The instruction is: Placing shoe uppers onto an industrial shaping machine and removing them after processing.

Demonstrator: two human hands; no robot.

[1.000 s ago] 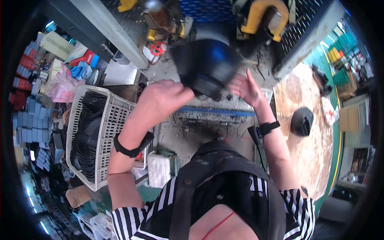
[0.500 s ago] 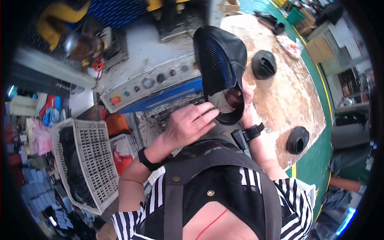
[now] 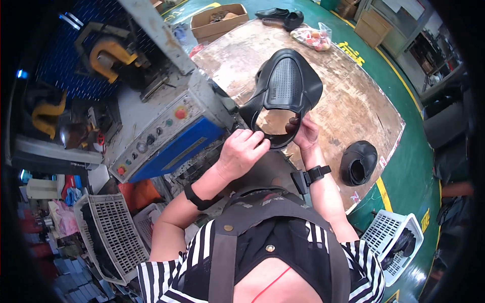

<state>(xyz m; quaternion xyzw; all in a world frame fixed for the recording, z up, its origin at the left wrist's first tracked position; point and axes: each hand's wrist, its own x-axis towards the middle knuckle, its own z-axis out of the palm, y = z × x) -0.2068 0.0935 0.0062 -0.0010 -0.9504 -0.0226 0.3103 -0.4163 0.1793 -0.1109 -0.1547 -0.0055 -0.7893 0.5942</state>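
A black shoe upper (image 3: 284, 81) with a perforated top is held up in front of me, its toe pointing away. Through its opening the worn board below shows. My left hand (image 3: 243, 154) is closed, its fingertips pinching the near left rim of the opening. On the right side of the rim, my right hand (image 3: 306, 134) grips the upper, with some fingers reaching inside. Another black shoe upper (image 3: 368, 151) stands on the worn table (image 3: 348, 108), right of my right hand.
To the left stands a machine with a control panel (image 3: 151, 134). A slatted crate (image 3: 113, 227) with black pieces sits at lower left, another white crate (image 3: 386, 230) at lower right. On the table's far side are black shoes (image 3: 280, 16), a plastic bag (image 3: 313, 38) and a cardboard box (image 3: 220, 25).
My view has turned to the right, bringing more table and the right crate into sight. The upper has rotated so its perforated top faces me, and my left fingers have closed on its rim.
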